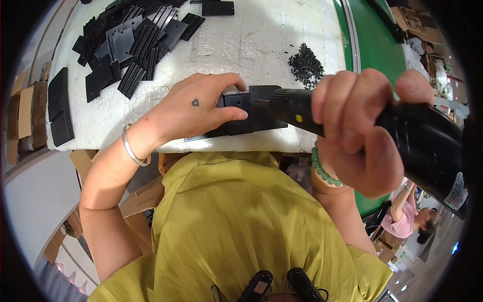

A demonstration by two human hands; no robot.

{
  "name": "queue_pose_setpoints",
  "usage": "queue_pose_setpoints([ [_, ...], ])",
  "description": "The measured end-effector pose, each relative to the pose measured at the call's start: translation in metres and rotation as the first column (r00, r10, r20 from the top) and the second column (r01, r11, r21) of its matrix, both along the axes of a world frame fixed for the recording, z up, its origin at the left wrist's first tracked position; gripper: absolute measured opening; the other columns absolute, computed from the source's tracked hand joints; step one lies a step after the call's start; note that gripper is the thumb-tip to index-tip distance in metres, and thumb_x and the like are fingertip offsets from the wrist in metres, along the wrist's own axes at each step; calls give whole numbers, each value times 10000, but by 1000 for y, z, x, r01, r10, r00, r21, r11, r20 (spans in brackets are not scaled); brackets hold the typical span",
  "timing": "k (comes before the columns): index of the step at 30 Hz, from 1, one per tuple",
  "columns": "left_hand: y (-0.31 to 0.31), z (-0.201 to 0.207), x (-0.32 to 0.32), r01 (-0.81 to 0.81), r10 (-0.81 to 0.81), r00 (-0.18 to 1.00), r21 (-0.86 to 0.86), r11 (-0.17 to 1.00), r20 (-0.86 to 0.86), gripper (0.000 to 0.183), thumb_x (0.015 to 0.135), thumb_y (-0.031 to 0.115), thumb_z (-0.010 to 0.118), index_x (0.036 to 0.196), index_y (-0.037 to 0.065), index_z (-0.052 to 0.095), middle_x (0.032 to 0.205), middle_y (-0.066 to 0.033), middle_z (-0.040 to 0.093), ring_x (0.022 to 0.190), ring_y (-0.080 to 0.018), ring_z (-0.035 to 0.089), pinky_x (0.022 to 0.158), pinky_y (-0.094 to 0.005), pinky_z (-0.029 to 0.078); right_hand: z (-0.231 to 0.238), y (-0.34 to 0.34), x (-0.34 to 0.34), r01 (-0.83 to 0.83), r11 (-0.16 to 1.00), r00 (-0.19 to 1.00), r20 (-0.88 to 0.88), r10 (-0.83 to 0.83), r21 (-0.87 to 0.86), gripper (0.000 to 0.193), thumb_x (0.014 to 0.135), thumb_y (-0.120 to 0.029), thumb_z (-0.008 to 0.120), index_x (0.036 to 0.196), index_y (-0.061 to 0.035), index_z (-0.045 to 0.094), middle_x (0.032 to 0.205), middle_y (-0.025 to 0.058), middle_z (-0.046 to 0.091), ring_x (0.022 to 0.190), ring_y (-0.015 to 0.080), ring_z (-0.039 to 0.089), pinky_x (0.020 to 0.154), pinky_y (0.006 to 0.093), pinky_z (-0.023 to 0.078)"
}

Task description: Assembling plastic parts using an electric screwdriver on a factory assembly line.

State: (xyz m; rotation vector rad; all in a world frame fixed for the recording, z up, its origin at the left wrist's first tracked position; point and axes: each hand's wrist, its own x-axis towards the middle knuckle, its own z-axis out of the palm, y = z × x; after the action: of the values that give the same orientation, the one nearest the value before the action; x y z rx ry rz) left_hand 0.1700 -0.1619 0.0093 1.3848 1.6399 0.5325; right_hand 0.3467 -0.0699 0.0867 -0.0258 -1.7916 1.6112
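Near the table's front edge, my left hand (196, 103) pinches a small black plastic block (239, 102) between thumb and forefinger. The block has a small hole and sits against a flat black plate (266, 116) that reaches out to its right. My right hand (357, 126) is wrapped round a black electric screwdriver (422, 136), held nearly level. Its thin bit points left and ends close to the block's right side; whether the tip touches a screw cannot be made out. Beyond the screwdriver's nose lies a heap of small black screws (306, 66).
A large pile of black plastic pieces (143, 43) covers the far left of the white table (241, 55). More black plates (61, 108) lie by its left edge. On the right runs a green surface (375, 45) behind a metal rail. Another person (402, 214) is off to the right.
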Motion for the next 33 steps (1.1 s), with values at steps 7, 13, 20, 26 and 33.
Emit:
queue_pose_setpoints([
  [7, -5, -16, 4, -61, 66, 998, 194, 979, -20, 334, 759, 306, 665, 999, 82, 602, 743, -131, 629, 745, -277, 607, 670, -369, 448, -16, -8, -22, 17, 1000, 999, 36, -17, -4, 377, 796, -108, 513, 1150, -110, 382, 638, -4, 435, 546, 123, 437, 602, 296, 390],
  [13, -4, -20, 4, -56, 66, 997, 206, 977, -40, 329, 759, 321, 662, 984, 86, 613, 810, -115, 643, 831, -286, 606, 735, -378, 461, -21, -13, -28, -3, 999, 998, 63, 5, -37, 362, 791, -83, 529, 1117, -110, 374, 635, 14, 444, 537, 127, 435, 603, 303, 398],
  [20, -4, -19, 4, -60, 70, 996, 180, 982, -50, 319, 755, 301, 662, 981, 80, 617, 867, -117, 646, 881, -289, 601, 754, -386, 462, -18, -23, -35, 5, 997, 990, 137, -17, 83, 307, 769, -50, 577, 960, -109, 344, 601, 27, 453, 480, 135, 425, 523, 295, 388],
  [26, -6, -22, 4, -63, 78, 996, 240, 969, -53, 298, 751, 286, 663, 948, 67, 624, 849, -115, 646, 858, -292, 605, 733, -387, 463, -8, -31, -38, 26, 999, 981, 192, -33, 41, 336, 776, -65, 568, 1026, -122, 351, 592, 25, 454, 472, 134, 423, 516, 292, 385],
  [33, -6, -22, 4, -56, 70, 997, 246, 968, -46, 255, 747, 250, 665, 902, 51, 629, 814, -124, 644, 803, -301, 613, 703, -389, 463, -18, -23, -40, -59, 994, 994, 102, 49, 92, 368, 764, -46, 541, 1058, -146, 344, 592, 22, 441, 458, 130, 400, 490, 285, 365],
])
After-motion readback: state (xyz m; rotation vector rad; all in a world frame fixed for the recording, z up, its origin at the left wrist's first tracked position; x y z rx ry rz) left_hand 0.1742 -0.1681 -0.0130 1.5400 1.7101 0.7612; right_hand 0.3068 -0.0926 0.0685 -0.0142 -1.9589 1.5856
